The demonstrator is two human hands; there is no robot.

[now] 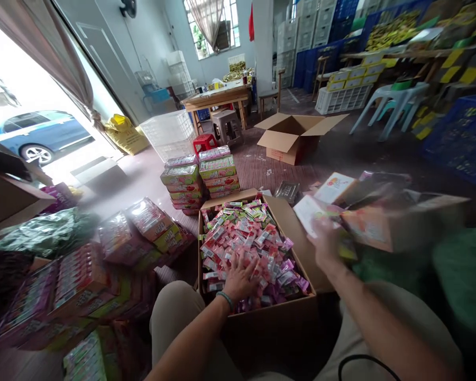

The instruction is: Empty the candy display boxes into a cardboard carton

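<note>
Person has an open carton [275, 308] between the knees, flap folded out on their right. Carton is loaded to about the rim with small sachets [241, 227]: pink over the middle, green toward the far end, purple toward the near right corner.

Left hand [241, 272] lies palm down on the pink ones, fingers spread, not clenched. Teal band [225, 300] on that wrist.

Right hand [324, 235] is out past the right flap, at a white box [307, 212]. Motion blur there, so from here I can't tell if it's gripping the box or just against it. Second white box with orange print [336, 188] just beyond. Blurred printed box [367, 230] further right, green sacking [396, 267] below it.

Two stacks of packaged boxes [219, 168] stand just past the carton's far end. More wrapped boxes [148, 218] piled on the left. Another carton [280, 153], flaps up, sits further out on the floor [248, 169], right of a red stool [204, 142].
</note>
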